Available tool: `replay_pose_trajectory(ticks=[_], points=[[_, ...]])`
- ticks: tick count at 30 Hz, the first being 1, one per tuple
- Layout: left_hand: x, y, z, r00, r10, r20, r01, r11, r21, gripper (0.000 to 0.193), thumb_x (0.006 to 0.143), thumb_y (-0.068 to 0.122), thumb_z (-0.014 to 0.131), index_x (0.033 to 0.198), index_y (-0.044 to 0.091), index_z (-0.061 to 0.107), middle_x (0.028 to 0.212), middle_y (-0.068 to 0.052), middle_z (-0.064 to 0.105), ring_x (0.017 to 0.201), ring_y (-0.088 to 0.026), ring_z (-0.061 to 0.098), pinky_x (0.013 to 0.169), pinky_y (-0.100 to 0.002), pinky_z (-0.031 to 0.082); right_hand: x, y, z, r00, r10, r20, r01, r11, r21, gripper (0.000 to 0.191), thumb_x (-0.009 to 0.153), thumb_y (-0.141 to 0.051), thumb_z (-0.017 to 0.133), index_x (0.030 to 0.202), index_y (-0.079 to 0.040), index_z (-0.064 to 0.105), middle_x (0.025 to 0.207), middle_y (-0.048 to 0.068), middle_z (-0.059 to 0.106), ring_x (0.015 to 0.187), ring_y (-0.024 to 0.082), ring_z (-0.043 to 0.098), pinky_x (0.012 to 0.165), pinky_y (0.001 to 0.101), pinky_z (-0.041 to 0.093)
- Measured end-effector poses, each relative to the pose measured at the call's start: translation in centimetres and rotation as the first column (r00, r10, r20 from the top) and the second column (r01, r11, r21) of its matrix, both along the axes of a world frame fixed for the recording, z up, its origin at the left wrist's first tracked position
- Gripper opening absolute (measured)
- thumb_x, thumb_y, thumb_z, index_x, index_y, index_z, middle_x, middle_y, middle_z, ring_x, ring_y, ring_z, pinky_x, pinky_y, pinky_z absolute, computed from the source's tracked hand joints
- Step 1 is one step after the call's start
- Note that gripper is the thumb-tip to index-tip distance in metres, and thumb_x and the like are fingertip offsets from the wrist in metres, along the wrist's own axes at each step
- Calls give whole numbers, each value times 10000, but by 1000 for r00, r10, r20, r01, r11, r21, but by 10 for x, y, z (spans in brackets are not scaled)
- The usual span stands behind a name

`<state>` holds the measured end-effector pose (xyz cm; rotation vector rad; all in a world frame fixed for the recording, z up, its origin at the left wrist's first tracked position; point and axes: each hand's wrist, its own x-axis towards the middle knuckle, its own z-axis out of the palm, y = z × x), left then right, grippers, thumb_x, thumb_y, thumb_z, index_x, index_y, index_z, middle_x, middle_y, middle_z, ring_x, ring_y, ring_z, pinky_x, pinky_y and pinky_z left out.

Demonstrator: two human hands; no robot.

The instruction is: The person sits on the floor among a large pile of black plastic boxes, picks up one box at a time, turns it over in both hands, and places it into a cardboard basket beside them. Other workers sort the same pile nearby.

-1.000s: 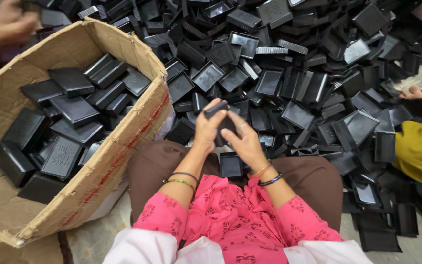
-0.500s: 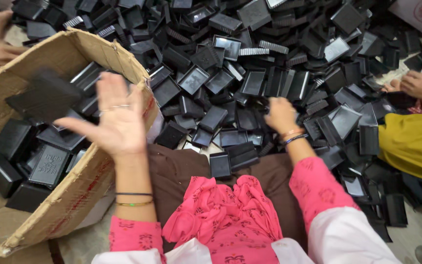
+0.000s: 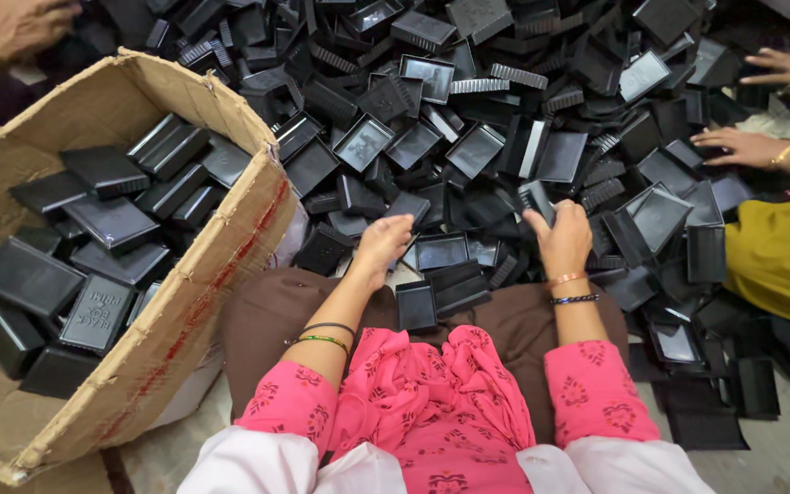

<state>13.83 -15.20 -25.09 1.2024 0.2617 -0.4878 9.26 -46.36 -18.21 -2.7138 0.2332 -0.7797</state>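
Observation:
My left hand rests on the near edge of a big heap of black plastic trays and lids, fingers loosely bent, with nothing in it. It lies beside a shallow black tray. My right hand is closed around a small black ribbed piece, lifted just above the heap. Another small black tray lies on my brown lap.
A large torn cardboard carton at my left holds several closed black boxes. Another person's hand works at the top left. At the right, a person in yellow cloth has both hands in the heap.
My left hand, which was raised over the carton with fingers spread, has come back down to the heap. My right hand has picked up a black ribbed piece.

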Motion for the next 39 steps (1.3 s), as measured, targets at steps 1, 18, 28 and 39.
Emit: replay_pose_trajectory(ticks=[1, 18, 28, 39], points=[[-2, -3, -2, 998, -53, 13, 53, 998, 28, 499, 1005, 387, 749, 1236, -38, 627, 1000, -68, 558, 837, -179, 488, 718, -347, 399, -5, 8, 2, 999, 11, 41, -12, 1000, 13, 350, 911, -287, 808, 1015, 5, 646, 988, 236, 655, 899, 454, 635, 750, 506, 504], [27, 55, 30, 817, 555, 156, -471, 799, -373, 316, 853, 130, 781, 1070, 16, 582, 896, -122, 675, 723, -238, 659, 663, -386, 574, 72, 154, -4, 848, 351, -397, -522, 685, -509, 58, 809, -159, 747, 857, -135, 725, 971, 69, 686, 993, 253, 659, 893, 538, 456], [-19, -9, 56, 969, -115, -220, -5, 876, -483, 318, 890, 368, 754, 989, 67, 727, 930, -74, 745, 745, -196, 715, 669, -362, 601, -27, 135, 31, 927, 373, 40, 47, -221, 974, 529, 793, -157, 769, 1270, -153, 539, 1204, 137, 657, 1063, 225, 681, 891, 445, 595], [-23, 12, 71, 970, 240, -38, -239, 909, -341, 799, 940, 698, 392, 1373, 55, 584, 1112, -63, 737, 940, -150, 709, 857, -313, 586, -42, 178, 34, 845, 528, 83, -317, 369, 874, 557, 883, -196, 812, 1384, -12, 652, 1215, 109, 696, 1027, 134, 642, 900, 293, 535]])
